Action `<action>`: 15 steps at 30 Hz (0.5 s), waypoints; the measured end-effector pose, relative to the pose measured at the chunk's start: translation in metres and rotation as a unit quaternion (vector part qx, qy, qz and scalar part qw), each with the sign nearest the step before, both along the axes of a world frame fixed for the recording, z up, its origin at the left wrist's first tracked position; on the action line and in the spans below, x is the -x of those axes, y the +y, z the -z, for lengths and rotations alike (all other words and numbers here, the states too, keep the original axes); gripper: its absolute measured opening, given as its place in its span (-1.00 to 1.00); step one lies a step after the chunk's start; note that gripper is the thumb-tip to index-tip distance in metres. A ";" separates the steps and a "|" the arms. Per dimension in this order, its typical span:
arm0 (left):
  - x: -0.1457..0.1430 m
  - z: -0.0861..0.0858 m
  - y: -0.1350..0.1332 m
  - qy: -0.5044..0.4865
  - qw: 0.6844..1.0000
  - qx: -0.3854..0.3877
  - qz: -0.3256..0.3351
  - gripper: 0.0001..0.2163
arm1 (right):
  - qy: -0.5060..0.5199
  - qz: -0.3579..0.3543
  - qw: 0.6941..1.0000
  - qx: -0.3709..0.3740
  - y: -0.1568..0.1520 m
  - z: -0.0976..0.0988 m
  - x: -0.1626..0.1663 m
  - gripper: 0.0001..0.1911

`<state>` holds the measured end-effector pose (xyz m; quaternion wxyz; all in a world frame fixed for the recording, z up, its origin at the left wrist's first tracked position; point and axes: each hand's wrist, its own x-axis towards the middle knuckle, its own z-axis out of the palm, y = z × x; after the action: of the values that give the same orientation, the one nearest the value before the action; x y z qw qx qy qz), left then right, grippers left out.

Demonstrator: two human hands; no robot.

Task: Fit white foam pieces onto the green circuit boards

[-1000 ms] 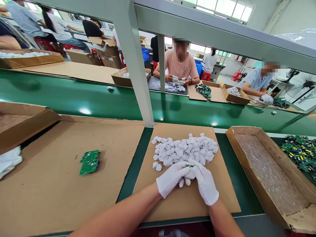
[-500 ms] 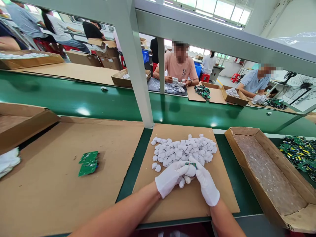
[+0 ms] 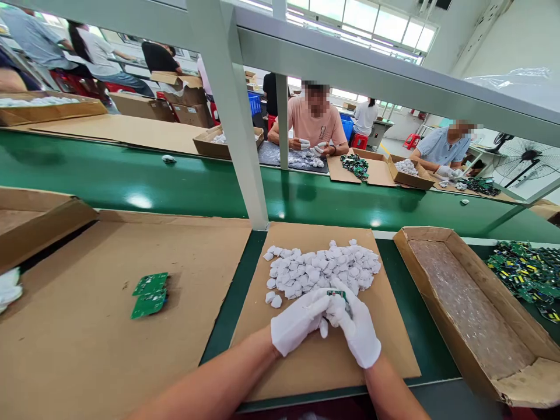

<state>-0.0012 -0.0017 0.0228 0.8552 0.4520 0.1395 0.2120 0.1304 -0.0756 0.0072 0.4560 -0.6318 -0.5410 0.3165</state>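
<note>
Both my hands wear white gloves and meet in front of a pile of small white pieces (image 3: 324,268) on a cardboard sheet (image 3: 258,356). Between them is a small green circuit board (image 3: 336,293), with only its upper edge showing. My left hand (image 3: 301,319) is closed on the board from the left, its fingertips partly hidden. On the other side my right hand (image 3: 356,328) is also closed on it, fingers bent across its front. Whether a white piece is in there too is hidden. A few white pieces (image 3: 273,299) lie loose near my left hand.
Green boards (image 3: 149,294) lie on the left cardboard. To the right stand a long cardboard tray (image 3: 472,303) and a heap of circuit boards (image 3: 525,271). A grey post (image 3: 245,134) rises before the green conveyor belt (image 3: 192,186). Co-workers sit across it.
My right fingers have folded over the front of the board, covering the white piece seen between my hands before. A small item on the belt has moved left. The view has shifted slightly.
</note>
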 end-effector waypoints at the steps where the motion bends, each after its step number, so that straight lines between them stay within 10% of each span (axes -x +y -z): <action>1: 0.000 -0.001 0.000 0.009 1.000 -0.015 0.005 -0.69 | -0.009 0.007 1.000 0.006 0.000 0.000 0.002 -0.43; 9: 0.006 -0.009 0.001 0.003 0.999 0.050 -0.008 -0.69 | 0.098 -0.052 0.994 -0.002 -0.011 -0.032 -0.020 -0.36; 15: 0.021 -0.044 0.011 0.060 0.997 0.002 -0.048 -0.72 | -0.196 0.149 0.969 -0.003 0.002 -0.036 -0.069 -0.65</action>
<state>-0.0221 0.0095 0.0663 0.8349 0.4555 0.2123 0.2247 0.1996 -0.0740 0.0437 0.3854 -0.7535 -0.5205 0.1131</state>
